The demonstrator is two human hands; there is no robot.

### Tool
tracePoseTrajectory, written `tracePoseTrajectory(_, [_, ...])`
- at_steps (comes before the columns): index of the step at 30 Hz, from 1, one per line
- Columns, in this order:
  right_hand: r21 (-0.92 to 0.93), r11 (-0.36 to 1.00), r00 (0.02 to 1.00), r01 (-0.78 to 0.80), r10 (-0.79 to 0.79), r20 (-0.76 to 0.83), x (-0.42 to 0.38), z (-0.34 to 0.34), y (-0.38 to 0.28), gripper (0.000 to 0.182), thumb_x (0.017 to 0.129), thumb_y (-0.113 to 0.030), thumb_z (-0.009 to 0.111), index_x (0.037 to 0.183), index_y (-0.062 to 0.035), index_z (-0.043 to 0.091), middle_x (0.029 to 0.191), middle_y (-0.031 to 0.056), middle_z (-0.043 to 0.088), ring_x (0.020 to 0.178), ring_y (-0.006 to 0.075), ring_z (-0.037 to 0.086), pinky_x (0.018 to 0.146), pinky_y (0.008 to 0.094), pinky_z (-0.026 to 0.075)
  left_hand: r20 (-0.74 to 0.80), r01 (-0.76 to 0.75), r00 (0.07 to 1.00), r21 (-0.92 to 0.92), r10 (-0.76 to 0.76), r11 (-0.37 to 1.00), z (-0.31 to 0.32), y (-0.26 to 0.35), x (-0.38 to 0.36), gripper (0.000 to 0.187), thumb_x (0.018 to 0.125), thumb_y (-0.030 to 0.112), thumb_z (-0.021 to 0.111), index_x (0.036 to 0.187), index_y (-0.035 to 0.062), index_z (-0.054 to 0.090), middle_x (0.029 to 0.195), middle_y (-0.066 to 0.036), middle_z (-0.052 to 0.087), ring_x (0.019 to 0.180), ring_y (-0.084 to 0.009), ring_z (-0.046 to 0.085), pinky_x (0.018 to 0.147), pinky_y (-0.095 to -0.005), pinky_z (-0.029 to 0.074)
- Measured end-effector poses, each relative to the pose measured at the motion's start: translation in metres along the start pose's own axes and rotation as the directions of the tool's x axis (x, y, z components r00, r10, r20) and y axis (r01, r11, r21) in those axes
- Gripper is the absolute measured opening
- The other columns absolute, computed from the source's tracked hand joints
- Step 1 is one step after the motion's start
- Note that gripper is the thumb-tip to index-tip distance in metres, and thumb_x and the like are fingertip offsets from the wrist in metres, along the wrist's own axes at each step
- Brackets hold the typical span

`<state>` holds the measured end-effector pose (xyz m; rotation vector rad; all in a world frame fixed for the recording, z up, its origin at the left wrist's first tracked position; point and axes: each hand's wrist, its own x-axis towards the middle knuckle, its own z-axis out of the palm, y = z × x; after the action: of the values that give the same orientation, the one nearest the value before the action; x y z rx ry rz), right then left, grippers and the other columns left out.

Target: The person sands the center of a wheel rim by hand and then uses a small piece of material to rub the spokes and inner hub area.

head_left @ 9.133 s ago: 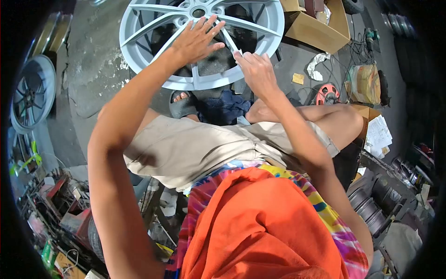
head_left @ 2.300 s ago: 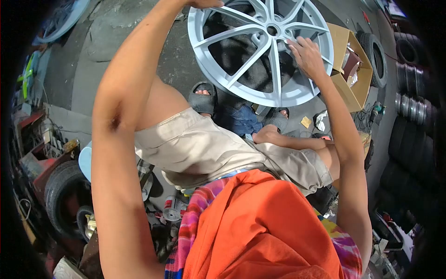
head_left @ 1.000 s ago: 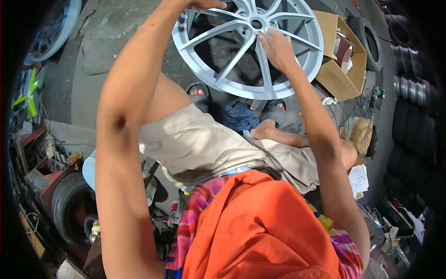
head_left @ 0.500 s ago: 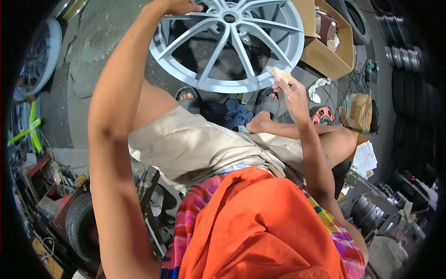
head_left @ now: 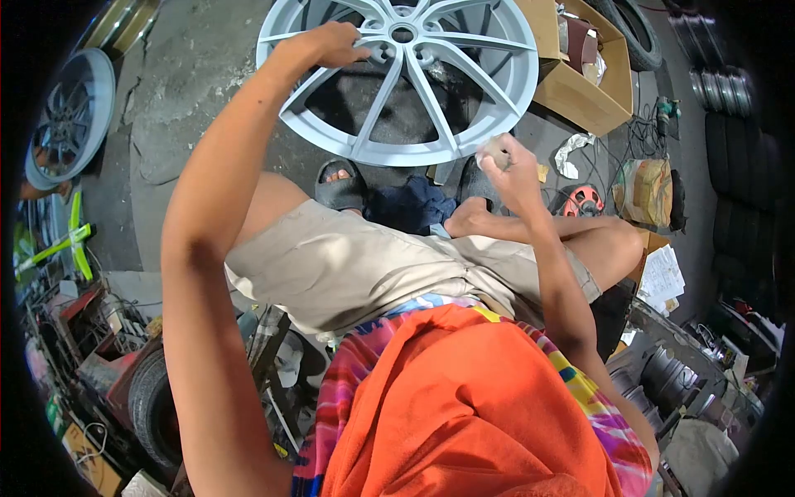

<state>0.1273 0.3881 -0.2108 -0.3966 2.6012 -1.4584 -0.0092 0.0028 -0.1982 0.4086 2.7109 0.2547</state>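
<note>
A light grey multi-spoke wheel rim (head_left: 403, 153) stands in front of me, its top cut off by the frame edge. My left hand (head_left: 335, 45) is on a spoke left of the hub, fingers curled against it, the tips partly hidden. Just outside the lower right lip of the rim, my right hand (head_left: 515, 172) is closed around a small pale grey piece (head_left: 494, 154); its material is too small to tell. A small yellowish piece (head_left: 542, 173) shows beside that hand, near the floor.
Dark cloth (head_left: 410, 203) lies between my sandalled feet. To the right are an open cardboard box (head_left: 584, 103), crumpled white paper (head_left: 571, 156), a red round object (head_left: 583, 202) and cables. Another rim (head_left: 79, 116) stands at the left. A tyre (head_left: 153, 406) sits lower left.
My left hand has come down and right along the spokes toward the hub. My right hand has dropped slightly, away from the rim lip. The yellowish piece now shows beside it.
</note>
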Motion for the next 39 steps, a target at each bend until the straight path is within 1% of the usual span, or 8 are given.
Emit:
tracePoseTrajectory(3, [-0.296, 0.948, 0.99, 0.114, -0.082, 0.117, -0.004, 0.008, -0.018, 0.02, 0.092, -0.017, 0.073, 0.095, -0.0011, 0.063, 0.093, 0.0135, 0.062, 0.082, 0.038, 0.06, 0.075, 0.0436, 0.051, -0.051, -0.019, 0.999, -0.07, 0.016, 0.997, -0.006, -0.028, 0.005, 0.051, 0.1, 0.043, 0.06, 0.129, 0.0016, 0.068, 0.127, -0.027, 0.067, 0.115, -0.0439, 0.065, 0.103, -0.0482, 0.05])
tracePoseTrajectory(6, [-0.352, 0.921, 0.984, 0.169, -0.134, 0.119, -0.018, 0.012, -0.006, 0.017, 0.093, -0.017, 0.073, 0.102, -0.0035, 0.067, 0.095, 0.0127, 0.061, 0.085, 0.0374, 0.062, 0.076, 0.0462, 0.052, 0.048, -0.007, 0.999, -0.273, 0.021, 0.962, -0.026, -0.046, 0.006, 0.053, 0.102, 0.045, 0.059, 0.131, 0.0022, 0.067, 0.136, -0.024, 0.063, 0.123, -0.0405, 0.062, 0.108, -0.0421, 0.047])
tracePoseTrajectory(8, [-0.351, 0.921, 0.985, 0.167, -0.143, 0.096, -0.025, 0.018, -0.008, 0.019, 0.092, -0.016, 0.073, 0.106, -0.0049, 0.069, 0.094, 0.0122, 0.06, 0.085, 0.0366, 0.062, 0.076, 0.046, 0.053, 0.038, 0.081, 0.997, -0.281, -0.073, 0.956, -0.044, -0.039, -0.008, 0.048, 0.1, 0.048, 0.058, 0.121, 0.0087, 0.075, 0.111, -0.018, 0.076, 0.102, -0.0355, 0.072, 0.091, -0.0459, 0.054])
tracePoseTrajectory(23, [-0.484, 0.755, 0.891, 0.442, -0.431, 0.142, 0.008, 0.049, -0.006, 0.029, 0.089, -0.009, 0.071, 0.118, -0.0019, 0.069, 0.089, 0.0107, 0.056, 0.085, 0.0307, 0.061, 0.078, 0.0422, 0.053, -0.001, 0.164, 0.986, -0.088, -0.165, 0.982, -0.055, -0.034, -0.005, 0.056, 0.1, 0.053, 0.056, 0.124, 0.0067, 0.074, 0.126, -0.021, 0.071, 0.12, -0.0392, 0.065, 0.103, -0.047, 0.049])
tracePoseTrajectory(28, [-0.493, 0.783, 0.925, 0.379, -0.324, 0.197, -0.041, 0.021, -0.002, 0.035, 0.09, -0.005, 0.071, 0.125, -0.0036, 0.069, 0.085, 0.0135, 0.054, 0.081, 0.0332, 0.06, 0.072, 0.0444, 0.051, 0.083, 0.165, 0.985, -0.225, -0.15, 0.96, -0.059, -0.04, -0.012, 0.051, 0.099, 0.05, 0.059, 0.121, 0.0063, 0.074, 0.112, -0.017, 0.076, 0.091, -0.032, 0.073, 0.082, -0.0438, 0.057])
tracePoseTrajectory(36, [-0.414, 0.895, 0.985, 0.169, -0.138, 0.103, -0.047, 0.002, 0.011, 0.027, 0.09, -0.011, 0.072, 0.116, -0.0054, 0.073, 0.087, 0.0141, 0.057, 0.081, 0.0367, 0.062, 0.074, 0.046, 0.053, 0.022, 0.028, 0.999, -0.119, -0.025, 0.993, -0.029, -0.011, -0.001, 0.045, 0.097, 0.043, 0.059, 0.113, 0.0048, 0.076, 0.124, -0.024, 0.07, 0.115, -0.0397, 0.066, 0.099, -0.0465, 0.051])
tracePoseTrajectory(38, [-0.426, 0.895, 0.991, 0.133, -0.109, 0.081, -0.046, 0.006, 0.013, 0.027, 0.091, -0.012, 0.071, 0.117, -0.0055, 0.073, 0.089, 0.0153, 0.058, 0.081, 0.0383, 0.063, 0.074, 0.046, 0.053, 0.066, -0.321, 0.946, 0.342, 0.318, 0.883, 0.0, 0.015, 0.003, 0.046, 0.099, 0.043, 0.059, 0.12, 0.0049, 0.073, 0.129, -0.028, 0.066, 0.118, -0.0428, 0.063, 0.102, -0.0476, 0.049])
tracePoseTrajectory(39, [-0.406, 0.894, 0.982, 0.189, -0.173, 0.075, -0.046, 0.009, 0.017, 0.027, 0.091, -0.012, 0.071, 0.117, -0.0055, 0.073, 0.089, 0.0153, 0.058, 0.081, 0.0385, 0.063, 0.074, 0.046, 0.053, -0.122, -0.279, 0.937, 0.307, 0.329, 0.91, 0.018, 0.037, -0.006, 0.052, 0.101, 0.046, 0.056, 0.132, 0.0047, 0.065, 0.14, -0.024, 0.06, 0.128, -0.0402, 0.058, 0.108, -0.0453, 0.046])
